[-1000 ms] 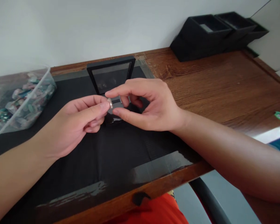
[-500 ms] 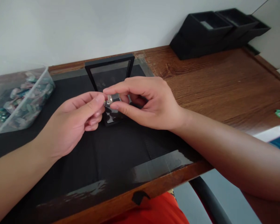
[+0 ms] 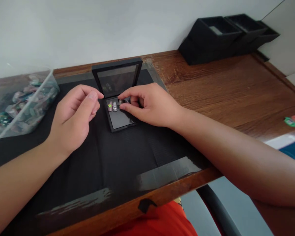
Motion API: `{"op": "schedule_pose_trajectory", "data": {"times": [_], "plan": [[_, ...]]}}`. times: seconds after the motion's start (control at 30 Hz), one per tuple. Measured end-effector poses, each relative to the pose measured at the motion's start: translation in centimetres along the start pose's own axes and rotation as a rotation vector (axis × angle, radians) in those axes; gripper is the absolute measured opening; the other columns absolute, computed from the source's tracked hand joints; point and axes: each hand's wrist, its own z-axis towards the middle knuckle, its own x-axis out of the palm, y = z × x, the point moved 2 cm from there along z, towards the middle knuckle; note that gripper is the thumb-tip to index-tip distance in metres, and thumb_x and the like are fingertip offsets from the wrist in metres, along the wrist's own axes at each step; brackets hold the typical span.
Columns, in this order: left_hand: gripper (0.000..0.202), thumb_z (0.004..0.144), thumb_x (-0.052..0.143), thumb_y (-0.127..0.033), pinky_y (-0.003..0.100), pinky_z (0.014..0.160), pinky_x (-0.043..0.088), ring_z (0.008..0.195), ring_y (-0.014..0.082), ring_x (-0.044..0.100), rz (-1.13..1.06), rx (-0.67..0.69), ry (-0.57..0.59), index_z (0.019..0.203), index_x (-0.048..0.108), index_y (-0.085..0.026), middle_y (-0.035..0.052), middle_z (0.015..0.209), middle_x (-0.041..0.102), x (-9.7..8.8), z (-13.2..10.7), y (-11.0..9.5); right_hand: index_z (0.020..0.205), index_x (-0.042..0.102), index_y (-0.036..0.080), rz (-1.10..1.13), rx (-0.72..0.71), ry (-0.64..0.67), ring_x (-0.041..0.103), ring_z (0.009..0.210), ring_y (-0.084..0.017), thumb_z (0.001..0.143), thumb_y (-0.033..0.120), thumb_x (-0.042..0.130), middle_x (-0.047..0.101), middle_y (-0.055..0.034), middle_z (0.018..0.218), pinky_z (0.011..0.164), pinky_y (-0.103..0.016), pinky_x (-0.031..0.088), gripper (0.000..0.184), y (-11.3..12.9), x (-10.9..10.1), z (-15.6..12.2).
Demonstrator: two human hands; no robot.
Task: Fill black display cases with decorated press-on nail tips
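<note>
A small black display case point(image 3: 120, 123) stands open on a black mat point(image 3: 100, 154), its clear-windowed lid point(image 3: 118, 78) upright at the back. Small pieces lie in a row on its base: a pink-and-green one point(image 3: 109, 106) and a silvery one point(image 3: 115, 106). My right hand point(image 3: 149, 105) reaches over the base, thumb and forefinger pinched on a small pale piece point(image 3: 121, 101) at the row's right end. My left hand point(image 3: 76, 114) hovers just left of the case, fingers loosely curled, thumb and forefinger touching, nothing visible in them.
A clear plastic tub point(image 3: 19, 105) of small coloured pieces sits at the left on the wooden table point(image 3: 223, 95). Black trays point(image 3: 221, 36) are stacked at the back right. Small coloured pieces point(image 3: 293, 120) lie at the right edge. Tape point(image 3: 167, 172) holds the mat's front edge.
The hands have parted and lowered. My right hand took the small piece from the left and brought it down to the case's base; my left hand drew back to the left.
</note>
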Motion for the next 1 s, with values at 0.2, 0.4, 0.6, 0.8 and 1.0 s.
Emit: {"op": "schedule_pose_trajectory", "data": {"times": [0.2,0.4,0.6,0.8,1.0], "plan": [[0.024,0.108,0.067,-0.047,0.034,0.060,0.035,0.065,0.0151,0.047,0.152,0.052,0.034,0.096,0.075,-0.027,-0.0003,0.072,0.054,-0.4,-0.2,0.7,0.115,0.087,0.014,0.010,0.007,0.011,0.053,0.066,-0.009,0.098,0.024,0.080,0.063,0.0054,0.070,0.070,-0.028,0.036,0.021,0.2,0.1,0.0],[0.025,0.101,0.078,-0.038,0.030,0.071,0.044,0.079,0.0135,0.055,0.324,0.122,0.057,0.122,0.069,-0.029,-0.0010,0.097,0.058,-0.1,-0.9,0.2,0.113,0.084,0.014,0.072,-0.126,-0.082,0.052,0.065,-0.008,0.096,0.027,0.080,0.063,0.0063,0.070,0.071,-0.027,0.038,0.021,-0.2,-0.3,-0.3],[0.018,0.106,0.070,-0.042,0.028,0.069,0.047,0.078,0.0139,0.061,0.408,0.183,0.093,0.114,0.074,-0.027,0.0008,0.095,0.070,0.0,-1.3,-0.7,0.124,0.082,0.016,0.034,-0.224,-0.182,0.062,0.073,-0.011,0.104,0.026,0.070,0.071,0.0031,0.079,0.075,-0.026,0.044,0.026,1.4,-0.8,-1.3],[0.017,0.103,0.072,-0.040,0.023,0.062,0.047,0.069,0.0119,0.063,0.386,0.180,0.177,0.101,0.081,-0.026,-0.0001,0.084,0.077,0.2,-1.3,-1.1,0.127,0.081,0.017,-0.031,-0.289,-0.153,0.068,0.078,-0.011,0.108,0.024,0.065,0.084,-0.0010,0.099,0.075,-0.025,0.047,0.027,2.6,-0.7,-2.1],[0.013,0.098,0.077,-0.037,0.022,0.061,0.049,0.067,0.0114,0.064,0.225,0.076,0.221,0.099,0.084,-0.027,-0.0007,0.085,0.079,0.6,-1.4,-0.7,0.130,0.081,0.015,-0.066,-0.325,-0.130,0.069,0.076,-0.011,0.112,0.023,0.059,0.086,-0.0023,0.101,0.074,-0.026,0.050,0.030,3.2,-0.9,-2.4]]}}
